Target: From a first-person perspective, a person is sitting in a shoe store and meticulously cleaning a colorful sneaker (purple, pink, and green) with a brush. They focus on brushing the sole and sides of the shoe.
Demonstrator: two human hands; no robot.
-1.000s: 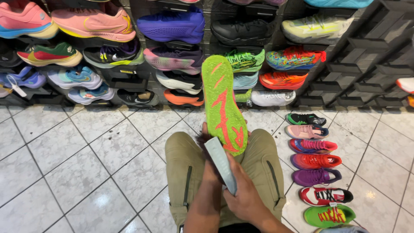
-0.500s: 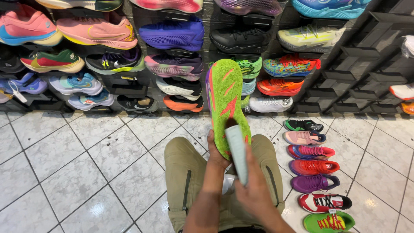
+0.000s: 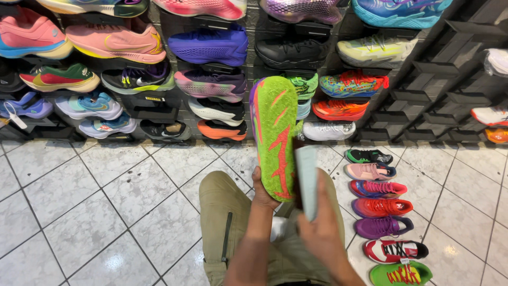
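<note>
My left hand grips the heel end of a bright green shoe with orange-red sole markings, held upright with its sole facing me. My right hand holds a pale grey-green flat brush or insole-like piece edge-on against the right side of the shoe's sole. Both forearms reach up from the bottom of the view over my khaki trousers.
A dark wall rack carries several colourful sports shoes in rows. A line of small shoes stands on the white tiled floor to my right. Empty rack brackets are at the upper right.
The green shoe has been raised and turned more upright. The pale piece in my right hand has swung from a slant to nearly vertical beside the sole.
</note>
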